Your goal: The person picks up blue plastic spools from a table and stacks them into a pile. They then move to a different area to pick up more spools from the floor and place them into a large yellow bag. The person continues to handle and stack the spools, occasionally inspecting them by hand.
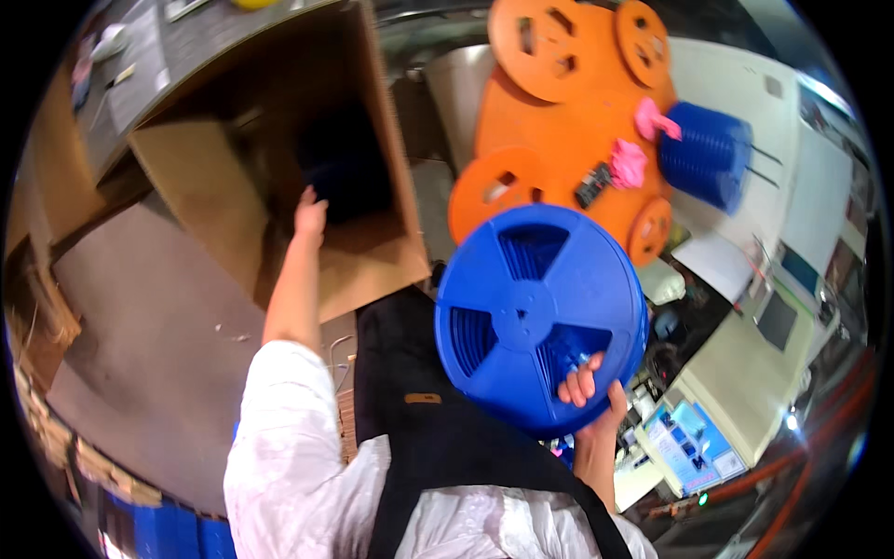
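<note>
A stack of blue plastic reels (521, 312) with cut-out windows rests against my right side. My right hand (587, 387) is closed on it, the fingers coming through one window and the thumb at the rim. Clear blue plastic shows in that window beside the fingers. My left hand (310, 216) reaches inside an open cardboard box (368, 270), its visible fingers stretched out beside a dark blue stack of reels (345, 168). Shadow hides much of that stack, and I cannot tell whether the left hand touches it.
An orange table (568, 121) with round orange discs (535, 47) stands at the upper right. On it lie pink gloves (629, 163) and a black device (592, 184). Another blue reel stack (705, 154) sits beyond. A pale machine with a screen (694, 447) stands at the right.
</note>
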Demonstrator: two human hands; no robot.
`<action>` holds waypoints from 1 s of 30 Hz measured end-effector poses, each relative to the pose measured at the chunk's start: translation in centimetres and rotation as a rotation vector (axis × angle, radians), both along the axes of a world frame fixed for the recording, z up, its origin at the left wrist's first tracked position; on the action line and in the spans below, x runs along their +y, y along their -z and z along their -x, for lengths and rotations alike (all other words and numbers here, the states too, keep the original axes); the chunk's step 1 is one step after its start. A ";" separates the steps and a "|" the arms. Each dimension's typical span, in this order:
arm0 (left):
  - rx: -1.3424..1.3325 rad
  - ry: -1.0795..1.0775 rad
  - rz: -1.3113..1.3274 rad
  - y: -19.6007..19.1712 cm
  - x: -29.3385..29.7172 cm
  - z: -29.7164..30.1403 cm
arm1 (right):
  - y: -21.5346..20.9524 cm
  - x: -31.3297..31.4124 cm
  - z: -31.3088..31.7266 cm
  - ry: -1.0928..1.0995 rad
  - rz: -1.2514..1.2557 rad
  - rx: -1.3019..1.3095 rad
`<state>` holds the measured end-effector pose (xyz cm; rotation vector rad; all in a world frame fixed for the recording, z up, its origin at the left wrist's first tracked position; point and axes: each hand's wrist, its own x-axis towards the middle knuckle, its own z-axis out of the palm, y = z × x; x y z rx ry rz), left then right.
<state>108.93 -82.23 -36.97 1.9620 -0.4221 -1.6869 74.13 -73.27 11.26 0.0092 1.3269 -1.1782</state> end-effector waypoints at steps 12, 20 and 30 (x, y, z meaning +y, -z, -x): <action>-0.418 1.138 1.515 -35.5 -2.4 7.9 | -3.4 0.7 4.7 0.130 0.622 -0.482; -0.490 1.514 1.682 -45.4 -3.5 12.2 | -3.6 -1.4 9.1 0.055 0.839 -0.616; -0.430 1.426 1.506 -45.5 -0.3 15.2 | -2.9 -1.9 12.6 0.111 0.717 -0.454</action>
